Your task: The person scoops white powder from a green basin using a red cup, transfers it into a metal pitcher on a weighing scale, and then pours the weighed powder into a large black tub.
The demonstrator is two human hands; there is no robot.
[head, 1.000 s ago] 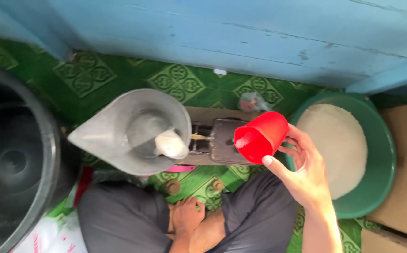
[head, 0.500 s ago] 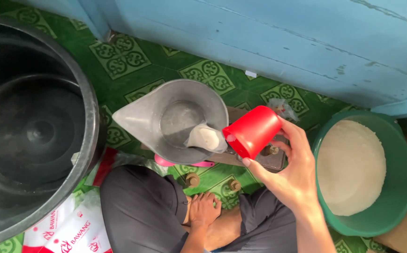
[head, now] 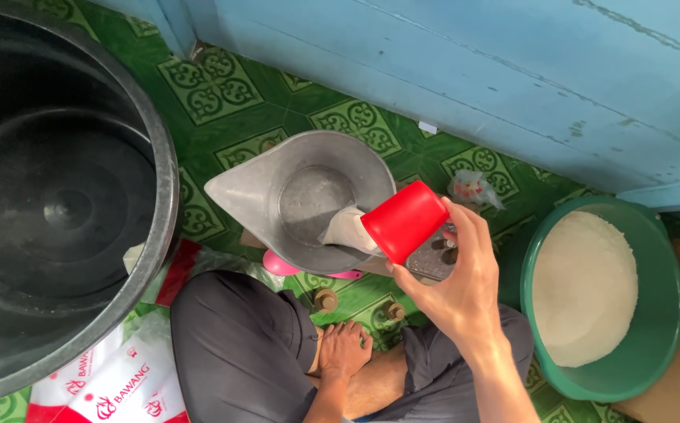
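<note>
Green patterned floor (head: 222, 86) meets a blue painted wall (head: 473, 70).

Even, soft daylight; faint shadows under the scoop (head: 309, 200); dull sheen inside the black tub (head: 58, 204); sharp centre, slight wide-angle stretch at the edges

The right hand (head: 453, 286) grips a red cup (head: 404, 221), tipped over the rim of a metal scoop pan (head: 277, 196), with white grains (head: 348, 229) spilling into it. The left hand (head: 344, 350) rests on a foot. A green basin (head: 665, 329) of white grains sits near the floor's right edge, a black tub (head: 152, 157) at its left edge.
</note>
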